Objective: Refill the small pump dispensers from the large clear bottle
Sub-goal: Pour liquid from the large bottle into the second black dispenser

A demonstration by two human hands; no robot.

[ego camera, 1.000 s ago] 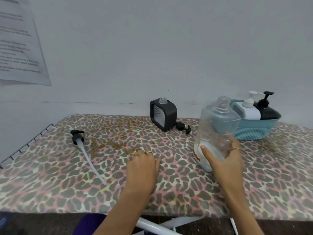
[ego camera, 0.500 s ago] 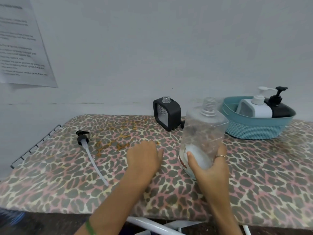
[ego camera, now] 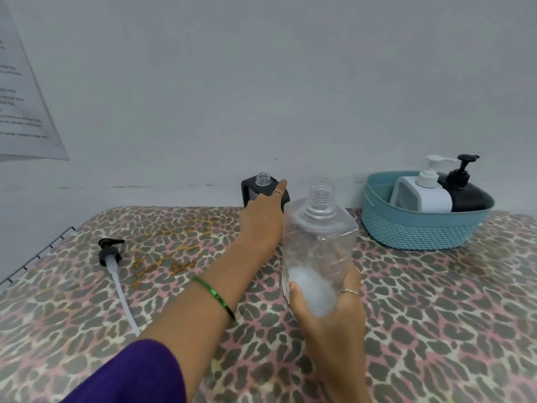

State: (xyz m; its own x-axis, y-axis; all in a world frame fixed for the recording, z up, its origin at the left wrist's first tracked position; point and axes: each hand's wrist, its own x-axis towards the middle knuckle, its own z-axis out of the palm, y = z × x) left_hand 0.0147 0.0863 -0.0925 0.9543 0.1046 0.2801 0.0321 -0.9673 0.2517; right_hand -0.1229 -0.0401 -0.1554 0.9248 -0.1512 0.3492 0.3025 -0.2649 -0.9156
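Observation:
My right hand (ego camera: 328, 309) grips the lower part of the large clear bottle (ego camera: 319, 237), which is uncapped, upright and holds a little white liquid at the bottom. My left hand (ego camera: 263, 216) reaches forward with fingers extended onto the small black square dispenser (ego camera: 263, 183) by the wall, covering most of its front. That dispenser's neck is open, with no pump on it. A black pump head with a long white tube (ego camera: 110, 254) lies on the table at the left.
A teal basket (ego camera: 418, 231) at the back right holds a white pump dispenser (ego camera: 421, 196) and a black one (ego camera: 465, 196). The table has a leopard-print cover (ego camera: 436, 315). A wire rail (ego camera: 35, 254) runs along its left edge. A paper sheet (ego camera: 23, 112) hangs on the wall.
My left hand left the middle of the table and reached forward to the black dispenser. My right hand carried the clear bottle left, closer to that dispenser.

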